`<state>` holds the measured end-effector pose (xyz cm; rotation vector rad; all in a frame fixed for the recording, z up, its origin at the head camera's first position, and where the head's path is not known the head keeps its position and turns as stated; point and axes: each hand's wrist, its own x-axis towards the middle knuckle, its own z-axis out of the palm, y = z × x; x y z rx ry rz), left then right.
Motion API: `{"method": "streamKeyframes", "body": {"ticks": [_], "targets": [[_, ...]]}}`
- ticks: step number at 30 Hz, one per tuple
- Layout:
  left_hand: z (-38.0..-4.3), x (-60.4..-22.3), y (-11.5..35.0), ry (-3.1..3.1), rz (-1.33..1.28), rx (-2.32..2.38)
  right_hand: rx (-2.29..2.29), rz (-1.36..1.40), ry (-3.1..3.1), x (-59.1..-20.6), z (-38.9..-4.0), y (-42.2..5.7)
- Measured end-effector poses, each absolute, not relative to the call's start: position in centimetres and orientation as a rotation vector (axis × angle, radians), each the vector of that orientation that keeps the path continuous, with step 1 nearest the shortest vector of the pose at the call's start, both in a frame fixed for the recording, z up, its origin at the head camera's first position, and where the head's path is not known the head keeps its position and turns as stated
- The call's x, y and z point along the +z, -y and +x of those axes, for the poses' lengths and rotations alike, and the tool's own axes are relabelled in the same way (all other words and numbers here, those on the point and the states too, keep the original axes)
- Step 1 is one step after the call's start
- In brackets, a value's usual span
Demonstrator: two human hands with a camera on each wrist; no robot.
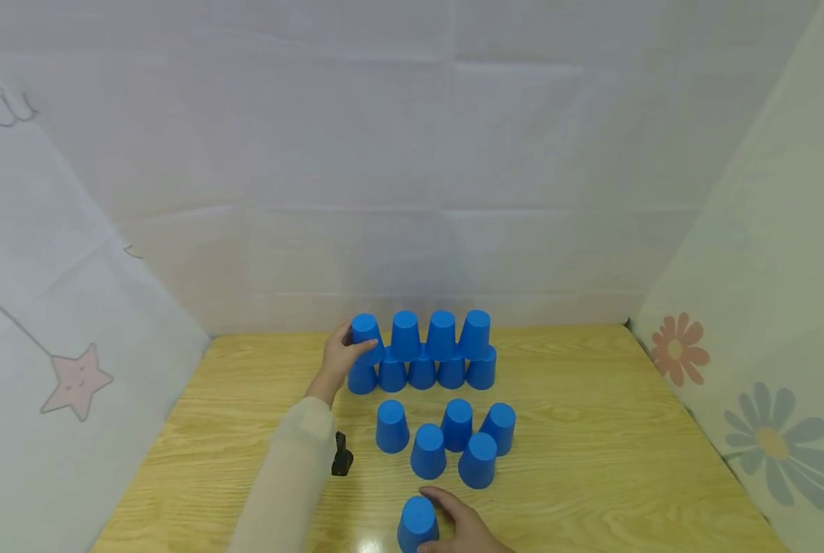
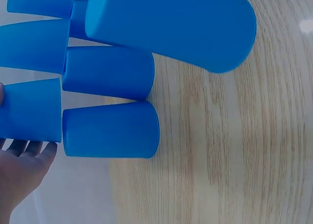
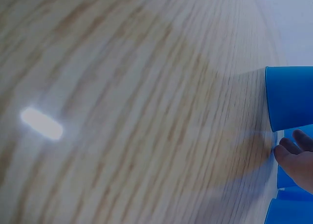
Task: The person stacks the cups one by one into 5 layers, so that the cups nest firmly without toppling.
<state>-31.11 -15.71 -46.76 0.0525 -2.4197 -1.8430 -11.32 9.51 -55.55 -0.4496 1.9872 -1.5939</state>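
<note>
In the head view my left hand [image 1: 342, 353] grips an upside-down blue cup [image 1: 365, 330], thumb on its near side. This cup stands over the left end of a bottom row of cups [image 1: 421, 372], beside three more second-level cups [image 1: 442, 334]. The left wrist view shows my left hand [image 2: 24, 172] around the cup [image 2: 32, 111], its rim right at the base of the cup below [image 2: 110, 131]. Close to the front edge of the head view, my right hand [image 1: 463, 526] holds another upside-down blue cup [image 1: 417, 522] between thumb and fingers.
Several loose upside-down blue cups [image 1: 428, 453] stand between the stacked rows and my right hand. A small black object [image 1: 342, 457] lies by my left sleeve [image 1: 287, 468]. The wooden table [image 1: 591, 461] meets pale cloth walls [image 1: 412, 192] behind and at both sides.
</note>
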Motion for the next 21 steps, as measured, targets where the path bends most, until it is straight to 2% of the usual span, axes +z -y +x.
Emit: {"method": "streamKeyframes", "body": {"ticks": [21], "targets": [[-31.66, -46.86, 14.68, 2.462, 0.126, -1.844, -1.645, -0.400, -1.928, -55.35, -11.11, -8.79]]}}
